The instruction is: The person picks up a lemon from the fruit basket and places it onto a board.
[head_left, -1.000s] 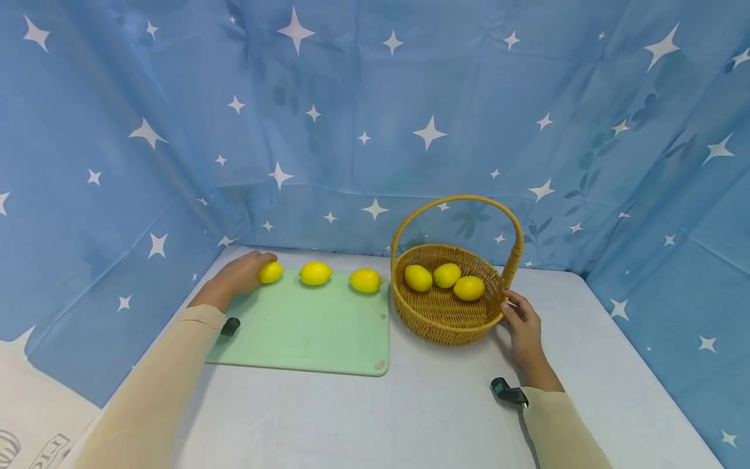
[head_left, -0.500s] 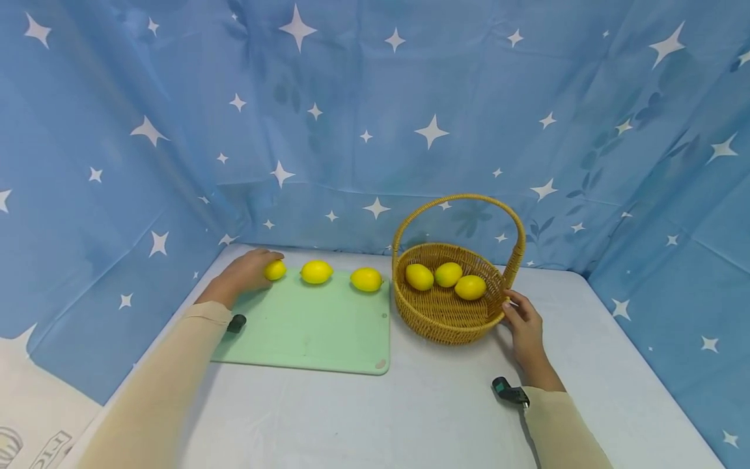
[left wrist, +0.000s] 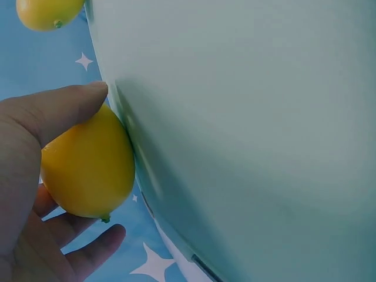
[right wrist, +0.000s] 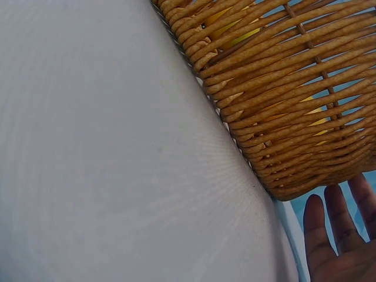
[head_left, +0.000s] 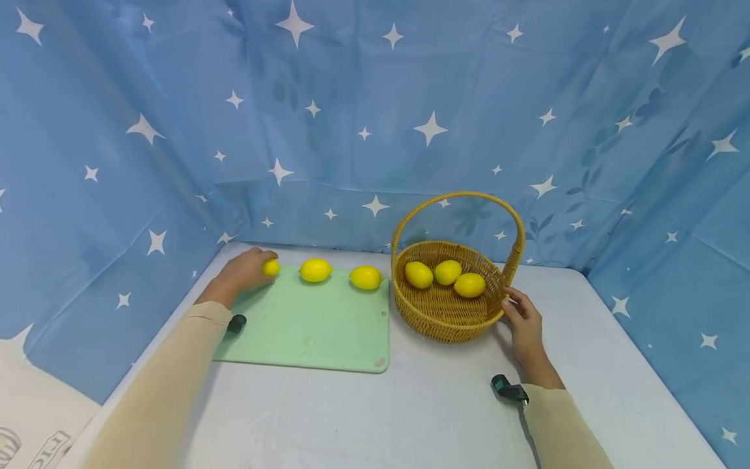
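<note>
At the cutting board's far left corner my left hand [head_left: 243,268] holds a lemon [left wrist: 91,164]. In the left wrist view the thumb lies over its top and the fingers curl beneath and behind it. The lemon sits against the edge of the pale green cutting board [head_left: 305,326]. Two more lemons [head_left: 316,270] [head_left: 366,277] lie along the board's back edge. My right hand [head_left: 526,329] grips the rim of the wicker basket [head_left: 448,329] near the handle's right foot. Several of its fingers [right wrist: 315,226] extend along the outer side; the thumb is out of the right wrist view. Three lemons [head_left: 448,273] lie inside the basket.
The tall arched handle [head_left: 463,195] stands upright over the basket. A white cloth [head_left: 351,423] covers the table. A blue star-patterned curtain [head_left: 328,150] encloses the back and sides. Small black wrist cameras [head_left: 508,389] are worn at both sleeves.
My left hand shifted slightly right with the lemon, then a little back left, so less of the lemon shows. My right hand and the basket have stayed in place.
</note>
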A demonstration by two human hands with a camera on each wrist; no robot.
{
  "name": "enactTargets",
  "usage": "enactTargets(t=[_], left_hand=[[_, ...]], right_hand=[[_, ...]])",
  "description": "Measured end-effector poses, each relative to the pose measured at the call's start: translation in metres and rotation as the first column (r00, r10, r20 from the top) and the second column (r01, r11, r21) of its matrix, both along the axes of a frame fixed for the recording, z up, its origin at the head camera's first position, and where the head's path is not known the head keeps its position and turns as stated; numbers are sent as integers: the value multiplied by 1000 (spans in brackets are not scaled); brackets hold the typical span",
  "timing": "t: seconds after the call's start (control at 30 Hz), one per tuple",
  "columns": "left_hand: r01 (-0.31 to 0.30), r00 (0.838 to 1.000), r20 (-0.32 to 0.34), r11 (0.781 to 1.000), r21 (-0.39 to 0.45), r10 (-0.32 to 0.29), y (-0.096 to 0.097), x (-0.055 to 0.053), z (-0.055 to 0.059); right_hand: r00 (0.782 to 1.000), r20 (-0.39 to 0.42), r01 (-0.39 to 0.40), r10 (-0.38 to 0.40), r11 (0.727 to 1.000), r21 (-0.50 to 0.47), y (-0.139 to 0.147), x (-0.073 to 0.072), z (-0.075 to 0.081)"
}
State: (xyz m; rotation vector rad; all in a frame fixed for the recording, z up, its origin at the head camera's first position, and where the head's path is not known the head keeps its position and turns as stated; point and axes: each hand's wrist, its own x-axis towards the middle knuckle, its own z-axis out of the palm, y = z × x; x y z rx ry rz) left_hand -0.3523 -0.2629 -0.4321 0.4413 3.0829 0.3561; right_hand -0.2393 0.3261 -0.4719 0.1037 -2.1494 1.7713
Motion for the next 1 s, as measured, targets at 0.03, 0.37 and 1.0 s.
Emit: enactTargets(t=[0.03, 0.37, 1.0], left_hand=[[0, 1000, -1, 1000, 1, 0, -1, -1, -1], [-10, 1000, -2, 1000, 17, 10, -2, -4, -1], [6, 1000, 11, 1000, 5, -6, -1, -3, 3]], right_hand=[[1000, 0, 1, -1, 1000, 2, 0, 0, 0], [999, 29, 17, -17, 1000, 7, -1, 2, 2], [1000, 19, 9, -9, 1000, 4, 1, -1, -1]])
